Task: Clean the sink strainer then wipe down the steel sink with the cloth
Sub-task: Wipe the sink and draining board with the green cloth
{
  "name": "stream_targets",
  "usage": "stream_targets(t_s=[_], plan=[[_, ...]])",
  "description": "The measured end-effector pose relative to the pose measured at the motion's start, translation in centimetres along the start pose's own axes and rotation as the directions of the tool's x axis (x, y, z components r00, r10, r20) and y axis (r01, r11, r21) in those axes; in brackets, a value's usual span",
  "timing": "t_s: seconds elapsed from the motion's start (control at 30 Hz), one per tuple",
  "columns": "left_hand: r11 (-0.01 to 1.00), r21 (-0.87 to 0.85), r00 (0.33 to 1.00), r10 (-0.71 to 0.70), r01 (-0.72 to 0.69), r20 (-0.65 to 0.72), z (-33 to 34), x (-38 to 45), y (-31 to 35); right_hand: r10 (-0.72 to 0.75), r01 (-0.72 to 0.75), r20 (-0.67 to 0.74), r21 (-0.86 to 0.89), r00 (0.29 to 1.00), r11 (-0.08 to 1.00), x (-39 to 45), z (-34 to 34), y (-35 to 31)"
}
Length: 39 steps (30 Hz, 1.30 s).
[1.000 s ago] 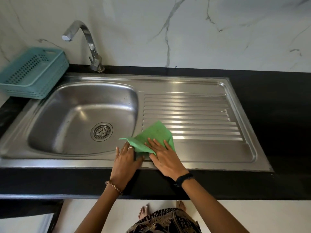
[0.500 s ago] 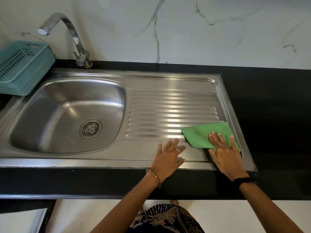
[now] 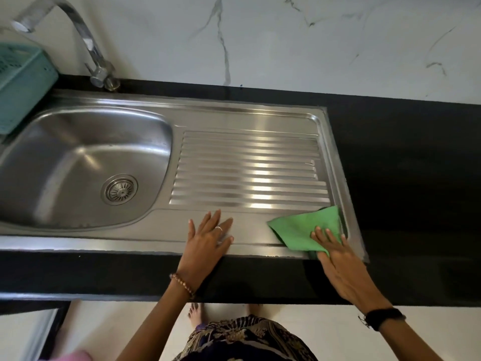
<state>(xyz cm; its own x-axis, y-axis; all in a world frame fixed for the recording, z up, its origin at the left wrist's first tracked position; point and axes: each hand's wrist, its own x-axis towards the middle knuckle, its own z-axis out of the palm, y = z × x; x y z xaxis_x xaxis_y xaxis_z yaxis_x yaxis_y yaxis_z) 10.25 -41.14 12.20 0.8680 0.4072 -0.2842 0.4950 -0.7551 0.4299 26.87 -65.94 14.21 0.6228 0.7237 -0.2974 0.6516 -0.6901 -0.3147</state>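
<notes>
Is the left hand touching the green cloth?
Apart. The head view shows the left hand flat on the sink, bare steel between it and the cloth.

Teal basket (image 3: 23,84) cut off by left edge; cloth (image 3: 304,230) corner hidden under right hand (image 3: 341,267).

Setting: home kitchen. Evidence: steel sink (image 3: 234,121) with ribbed drainboard in black counter (image 3: 406,178); tap (image 3: 88,45) at 11 o'clock; marble-look wall (image 3: 286,40) at 12.
</notes>
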Motion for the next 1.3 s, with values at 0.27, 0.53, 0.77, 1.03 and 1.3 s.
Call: stream_targets(t_s=[0.27, 0.53, 0.77, 1.03, 1.3], plan=[[0.949, -0.031, 0.929, -0.315, 0.315, -0.195, -1.8, -2.5, -3.8, -0.385, 0.384, 0.106, 0.031, 0.917, 0.923, 4.4, 3.0, -8.5], [0.845, -0.204, 0.811, -0.533, 0.495, -0.241, -2.7, -4.9, -6.1, -0.555, 0.571, 0.142, -0.134, 0.820, 0.810, 11.8, 6.2, -18.5], [0.830, -0.189, 0.810, -0.556, 0.525, -0.190, -2.7, -5.1, -6.4, -0.655, 0.683, 0.220, -0.081, 0.722, 0.726, 9.5, 3.6, -10.5], [0.854, -0.149, 0.819, -0.520, 0.499, -0.241, -3.2, -5.2, -6.3, -0.538, 0.589, 0.334, -0.067, 0.774, 0.805, 5.4, -0.3, -0.7], [0.883, -0.220, 0.852, -0.461, 0.414, -0.248, -4.4, -6.0, -8.0, -0.603, 0.681, 0.398, -0.080, 0.692, 0.728, 7.8, 3.0, -9.6]])
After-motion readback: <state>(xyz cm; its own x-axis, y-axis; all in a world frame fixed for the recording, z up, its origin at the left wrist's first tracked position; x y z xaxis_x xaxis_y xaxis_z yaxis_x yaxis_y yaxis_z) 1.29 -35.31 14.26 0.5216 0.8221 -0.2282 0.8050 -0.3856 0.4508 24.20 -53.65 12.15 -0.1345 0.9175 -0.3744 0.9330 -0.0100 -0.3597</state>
